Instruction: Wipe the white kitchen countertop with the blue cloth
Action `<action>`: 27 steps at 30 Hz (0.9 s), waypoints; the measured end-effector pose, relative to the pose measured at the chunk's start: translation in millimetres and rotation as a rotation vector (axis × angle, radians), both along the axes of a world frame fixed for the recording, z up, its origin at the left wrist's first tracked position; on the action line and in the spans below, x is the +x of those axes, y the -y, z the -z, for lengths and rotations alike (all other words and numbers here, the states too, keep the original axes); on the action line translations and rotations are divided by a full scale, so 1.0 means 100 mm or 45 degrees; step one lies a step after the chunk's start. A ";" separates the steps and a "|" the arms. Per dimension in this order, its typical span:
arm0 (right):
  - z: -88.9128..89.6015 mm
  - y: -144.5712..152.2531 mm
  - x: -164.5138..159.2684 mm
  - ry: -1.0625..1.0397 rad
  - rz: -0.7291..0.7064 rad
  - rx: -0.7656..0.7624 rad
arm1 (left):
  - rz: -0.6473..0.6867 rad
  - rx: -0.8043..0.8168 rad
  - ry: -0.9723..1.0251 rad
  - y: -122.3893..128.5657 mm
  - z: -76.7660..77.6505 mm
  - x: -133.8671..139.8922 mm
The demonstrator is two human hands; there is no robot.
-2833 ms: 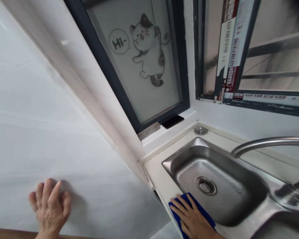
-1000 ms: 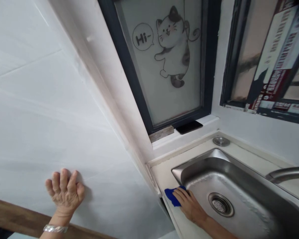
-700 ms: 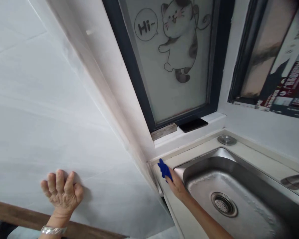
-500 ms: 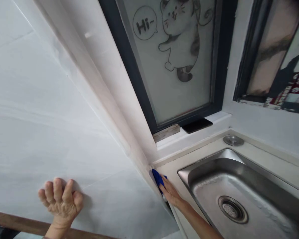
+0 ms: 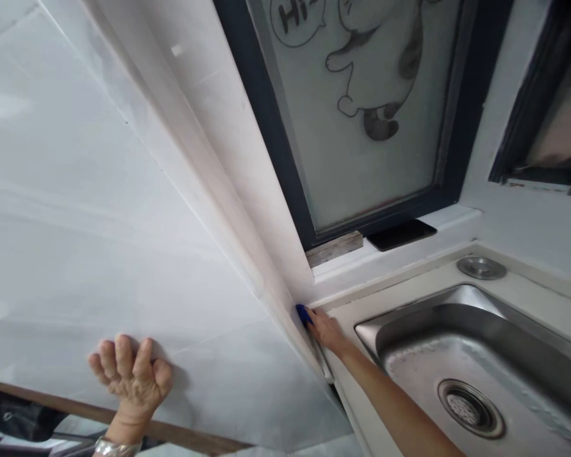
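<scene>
My left hand [image 5: 136,374] rests against the pale tiled wall [image 5: 124,266], its fingers stretched and a little apart, a silver bracelet [image 5: 117,447] at the wrist. Reaching into the corner beside the sink, my right hand [image 5: 326,330] presses a blue cloth [image 5: 303,313] to the place where the wall edge meets the white counter [image 5: 345,317]. Only a small part of the cloth shows past my fingers.
A steel sink [image 5: 423,355] with a drain [image 5: 466,406] lies right of my right arm. On the counter behind it is a round metal strainer lid [image 5: 481,267]. A black phone-like slab [image 5: 402,235] and a wooden block [image 5: 335,248] sit on the windowsill, below a frosted window [image 5: 375,171].
My right hand has pushed the blue cloth farther into the corner, and less of it shows. The left hand stays on the wall. The view has shifted, bringing the bracelet into sight.
</scene>
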State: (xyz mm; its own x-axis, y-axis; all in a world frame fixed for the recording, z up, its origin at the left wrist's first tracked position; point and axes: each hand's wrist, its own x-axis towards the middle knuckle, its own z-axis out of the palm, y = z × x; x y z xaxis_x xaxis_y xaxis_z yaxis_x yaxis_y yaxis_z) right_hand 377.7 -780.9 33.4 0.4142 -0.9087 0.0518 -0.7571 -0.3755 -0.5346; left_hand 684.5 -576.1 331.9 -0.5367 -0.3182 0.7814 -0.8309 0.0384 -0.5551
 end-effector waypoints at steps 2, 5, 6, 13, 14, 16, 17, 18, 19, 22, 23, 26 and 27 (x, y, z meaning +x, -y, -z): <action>-0.08 0.02 -0.02 -0.048 -0.002 -0.021 | 0.021 -0.002 -0.004 0.01 0.00 -0.02; -0.20 0.03 0.00 -0.105 0.036 -0.076 | 0.020 -0.020 -0.019 0.02 0.00 -0.02; -0.23 0.02 0.02 -0.117 0.054 -0.100 | 0.020 -0.029 -0.021 0.02 0.00 -0.02; -0.05 -0.07 0.06 -0.164 0.069 -0.118 | 0.014 -0.046 -0.033 0.01 0.03 -0.01; -0.02 -0.08 0.04 -0.167 0.052 -0.117 | 0.018 -0.040 -0.049 0.01 0.04 -0.01; 0.02 -0.14 -0.03 -0.169 0.010 -0.127 | 0.019 -0.024 -0.091 0.01 0.07 0.02; 0.03 -0.19 -0.06 -0.169 -0.007 -0.137 | 0.015 -0.023 -0.108 0.01 0.08 0.03; 0.03 -0.26 -0.10 -0.169 -0.014 -0.148 | 0.009 -0.026 -0.120 0.02 0.10 0.04; 0.05 -0.35 -0.13 -0.170 -0.009 -0.159 | 0.006 -0.032 -0.125 0.02 0.11 0.06; 0.15 -0.72 -0.23 -0.194 0.070 -0.180 | 0.019 -0.055 -0.141 0.04 0.13 0.08; 0.23 -0.87 -0.26 -0.204 0.107 -0.187 | 0.028 -0.061 -0.145 0.05 0.13 0.08; 0.56 -1.32 -0.39 -0.161 0.210 -0.285 | 0.028 -0.062 -0.137 0.05 0.12 0.05; 0.69 -1.46 -0.45 -0.100 0.232 -0.368 | 0.029 -0.065 -0.125 0.05 0.10 0.04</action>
